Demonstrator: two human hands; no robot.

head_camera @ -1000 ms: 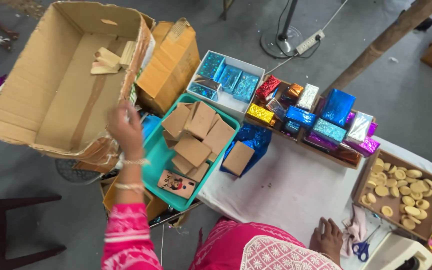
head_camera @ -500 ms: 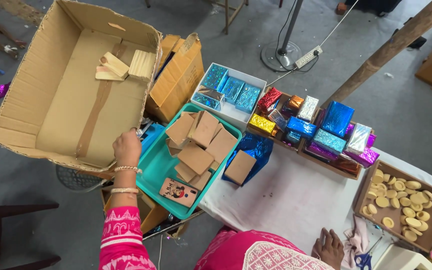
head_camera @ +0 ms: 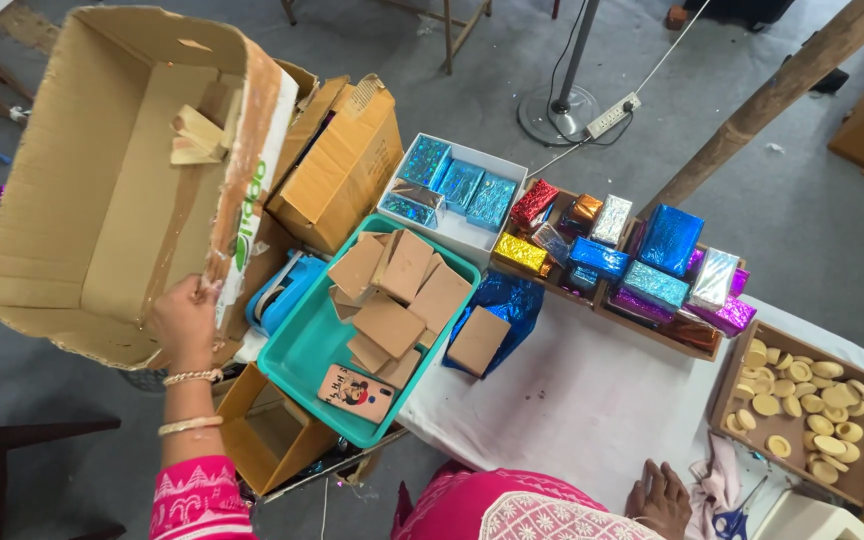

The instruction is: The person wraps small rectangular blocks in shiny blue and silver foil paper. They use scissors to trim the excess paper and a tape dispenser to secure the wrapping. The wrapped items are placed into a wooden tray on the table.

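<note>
Held up and tipped the big cardboard box [head_camera: 112, 190] left of the teal tray [head_camera: 297, 350], left hand [head_camera: 184, 322] fingers clamped on its lower edge, right hand [head_camera: 664, 497] flat on the white surface [head_camera: 572, 400], probably to shake out the remaining brown packets [head_camera: 197, 135].

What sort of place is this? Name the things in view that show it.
Probably a small packing workshop: a teal tray of plain brown boxes, shiny foil-wrapped boxes, and a tray of pale round pieces.
</note>
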